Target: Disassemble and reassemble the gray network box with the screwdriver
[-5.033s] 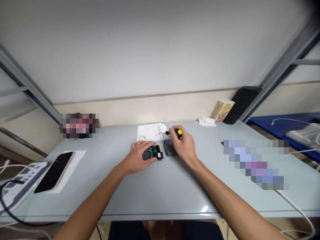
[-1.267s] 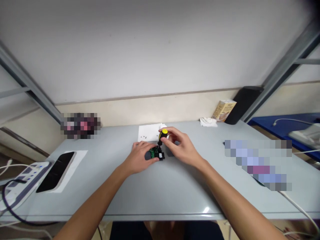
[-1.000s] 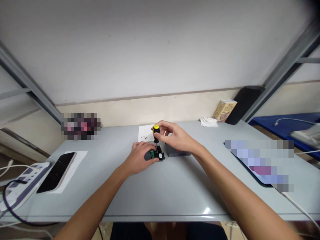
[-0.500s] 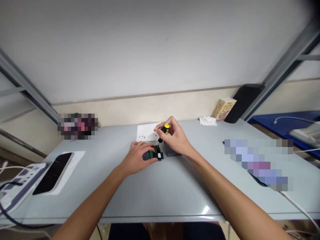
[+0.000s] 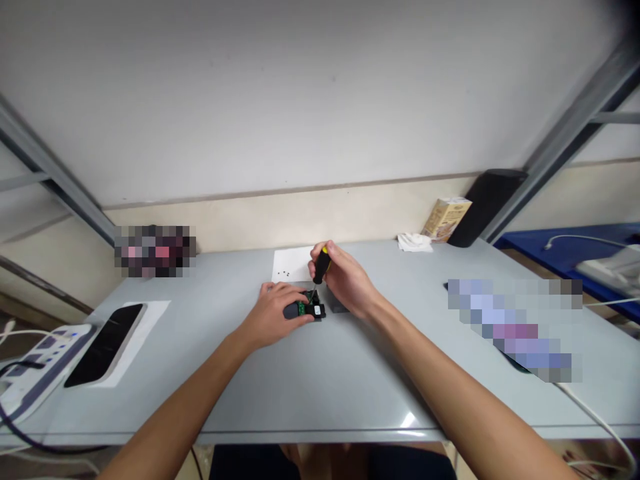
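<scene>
My left hand point(image 5: 274, 315) is closed around a small black electronic device point(image 5: 316, 311), steadying it on the desk. A green circuit board point(image 5: 301, 309) shows in its opened body. A screwdriver point(image 5: 321, 266) with a black and yellow handle is gripped in my right hand point(image 5: 350, 280). It leans over the device with its shaft pointing down at the board; whether the tip sits in a screw is too small to tell. A dark grey flat block point(image 5: 337, 304) lies beside the device, partly hidden by my right hand.
Behind the hands lies white paper point(image 5: 290, 259) with several tiny dark screws point(image 5: 284, 273). A phone point(image 5: 106, 345) and a power strip point(image 5: 43, 373) are on the left. Tissue point(image 5: 415, 243), a carton point(image 5: 447, 219) and a black speaker-like object point(image 5: 487, 207) stand back right.
My right hand has rolled around the screwdriver, its fingers now wrapped lower and the handle turned more toward the palm. My left hand and the device stay in place.
</scene>
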Action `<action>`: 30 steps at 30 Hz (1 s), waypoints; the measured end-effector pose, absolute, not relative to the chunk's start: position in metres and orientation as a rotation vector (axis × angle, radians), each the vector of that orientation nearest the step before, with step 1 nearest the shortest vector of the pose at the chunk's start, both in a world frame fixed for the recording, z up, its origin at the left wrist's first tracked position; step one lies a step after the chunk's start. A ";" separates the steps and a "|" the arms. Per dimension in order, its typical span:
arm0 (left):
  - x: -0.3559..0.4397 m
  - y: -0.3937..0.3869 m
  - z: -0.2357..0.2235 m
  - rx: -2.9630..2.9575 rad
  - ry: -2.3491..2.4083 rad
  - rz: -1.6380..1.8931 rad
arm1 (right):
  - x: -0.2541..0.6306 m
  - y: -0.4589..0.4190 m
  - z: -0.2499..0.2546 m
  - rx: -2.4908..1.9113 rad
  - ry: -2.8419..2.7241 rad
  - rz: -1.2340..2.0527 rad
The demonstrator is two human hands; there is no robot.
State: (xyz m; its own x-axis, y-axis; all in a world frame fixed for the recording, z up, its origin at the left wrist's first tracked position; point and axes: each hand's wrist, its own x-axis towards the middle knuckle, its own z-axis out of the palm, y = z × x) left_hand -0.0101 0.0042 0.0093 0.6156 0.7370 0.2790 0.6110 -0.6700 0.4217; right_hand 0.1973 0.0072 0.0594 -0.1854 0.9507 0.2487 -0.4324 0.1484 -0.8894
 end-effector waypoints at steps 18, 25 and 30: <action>-0.010 0.005 0.009 2.542 1.087 0.642 | 0.202 0.007 0.063 -0.520 -0.864 1.475; -0.010 0.005 0.008 2.541 1.086 0.632 | 0.206 0.013 0.058 -0.581 -0.850 1.484; -0.010 0.005 0.007 2.542 1.085 0.644 | 0.208 0.014 0.061 -0.512 -0.859 1.592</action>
